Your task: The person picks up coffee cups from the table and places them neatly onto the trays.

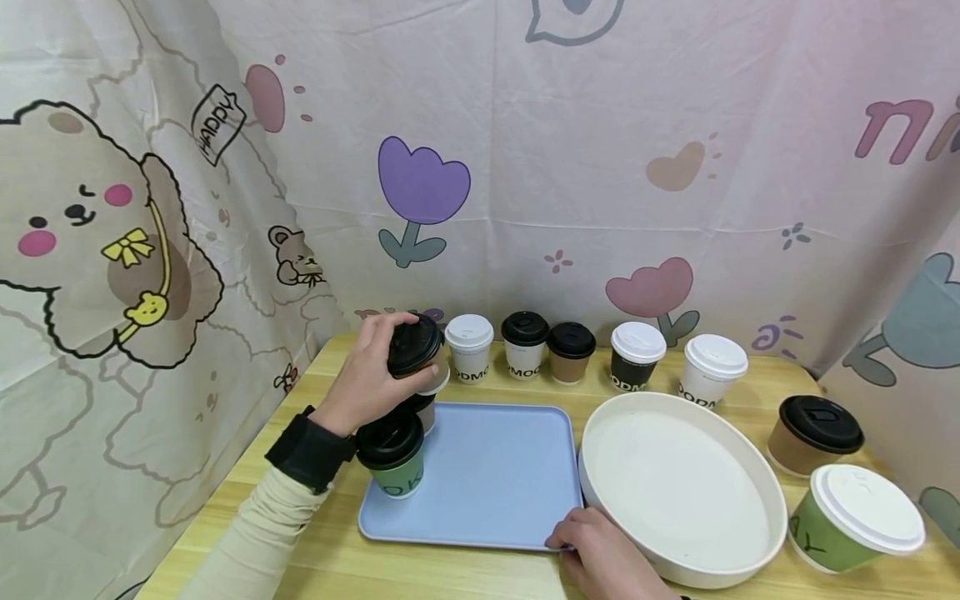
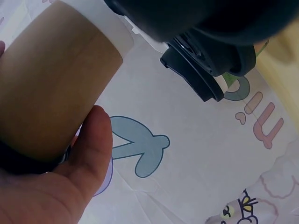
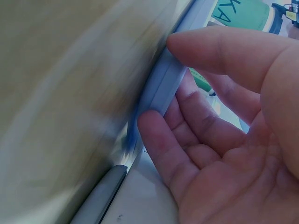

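Note:
My left hand (image 1: 369, 373) grips a brown paper cup (image 2: 60, 79) with a black lid (image 1: 414, 343), over the back left of a blue tray (image 1: 495, 475). A white-lidded cup (image 1: 437, 382) shows just below it, mostly hidden by the hand; whether the two touch I cannot tell. Near my left wrist, a green cup (image 1: 399, 477) with a black lid stands upright on the tray's left side. With fingers curled at the rim, my right hand (image 1: 603, 550) holds the tray's front right corner. The right wrist view shows the tray edge (image 3: 161, 86) between its fingers.
Along the back stand several lidded cups, among them a white one (image 1: 471, 354) and a black one (image 1: 632, 367). A round cream tray (image 1: 682, 483) sits right of the blue tray. Farther right are a brown cup (image 1: 806, 446) and a green cup (image 1: 832, 529).

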{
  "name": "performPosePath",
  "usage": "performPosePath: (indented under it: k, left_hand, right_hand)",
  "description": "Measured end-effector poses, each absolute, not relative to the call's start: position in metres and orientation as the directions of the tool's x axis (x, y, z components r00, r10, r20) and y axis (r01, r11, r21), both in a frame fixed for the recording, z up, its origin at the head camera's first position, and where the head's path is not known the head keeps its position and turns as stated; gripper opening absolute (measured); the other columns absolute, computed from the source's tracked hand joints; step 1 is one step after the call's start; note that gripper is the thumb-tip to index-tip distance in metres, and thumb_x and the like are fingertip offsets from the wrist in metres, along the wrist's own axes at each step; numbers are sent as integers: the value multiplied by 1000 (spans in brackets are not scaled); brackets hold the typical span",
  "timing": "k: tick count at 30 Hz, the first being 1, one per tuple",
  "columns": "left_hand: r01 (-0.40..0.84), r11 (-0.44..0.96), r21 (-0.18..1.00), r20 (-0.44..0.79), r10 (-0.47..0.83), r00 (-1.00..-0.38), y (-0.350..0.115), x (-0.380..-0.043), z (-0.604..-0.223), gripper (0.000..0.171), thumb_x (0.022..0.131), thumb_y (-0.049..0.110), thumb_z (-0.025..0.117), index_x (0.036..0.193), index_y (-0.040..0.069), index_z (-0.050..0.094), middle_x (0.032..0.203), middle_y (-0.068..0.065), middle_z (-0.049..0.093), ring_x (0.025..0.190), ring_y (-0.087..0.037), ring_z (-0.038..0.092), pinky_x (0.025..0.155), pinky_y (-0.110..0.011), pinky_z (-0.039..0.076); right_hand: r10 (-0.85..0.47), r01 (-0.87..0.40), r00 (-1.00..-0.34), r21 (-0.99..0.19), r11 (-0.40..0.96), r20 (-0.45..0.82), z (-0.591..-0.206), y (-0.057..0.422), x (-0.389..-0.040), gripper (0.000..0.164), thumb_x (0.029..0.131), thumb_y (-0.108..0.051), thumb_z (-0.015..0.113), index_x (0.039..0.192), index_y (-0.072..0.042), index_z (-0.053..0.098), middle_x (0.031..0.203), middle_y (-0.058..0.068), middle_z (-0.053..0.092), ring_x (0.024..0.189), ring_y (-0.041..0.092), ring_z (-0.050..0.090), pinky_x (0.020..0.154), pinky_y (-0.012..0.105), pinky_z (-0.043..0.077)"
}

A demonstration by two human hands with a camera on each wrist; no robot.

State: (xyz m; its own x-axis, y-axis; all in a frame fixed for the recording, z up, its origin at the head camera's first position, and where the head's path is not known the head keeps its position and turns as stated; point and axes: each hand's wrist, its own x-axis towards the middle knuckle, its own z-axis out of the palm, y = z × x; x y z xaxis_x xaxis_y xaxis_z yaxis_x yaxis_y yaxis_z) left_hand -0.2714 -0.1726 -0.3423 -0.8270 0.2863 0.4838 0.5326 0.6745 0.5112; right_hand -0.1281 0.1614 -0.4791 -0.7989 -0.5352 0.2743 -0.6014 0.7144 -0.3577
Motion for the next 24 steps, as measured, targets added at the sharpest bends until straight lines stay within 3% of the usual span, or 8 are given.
performPosePath:
  k: [24]
  left_hand:
    - [528,722,447,355,399,-845,-168,-278,-332,72,90,40,75,150,18,42,147,-18,40,120,-36,52,100,-57,48]
  right_hand:
    - [-534,-587,-809,-383,713,246,-478,161,-129,17,82,-1,80,88,-17,79,84,-11,65,82,7,60,72,29,52]
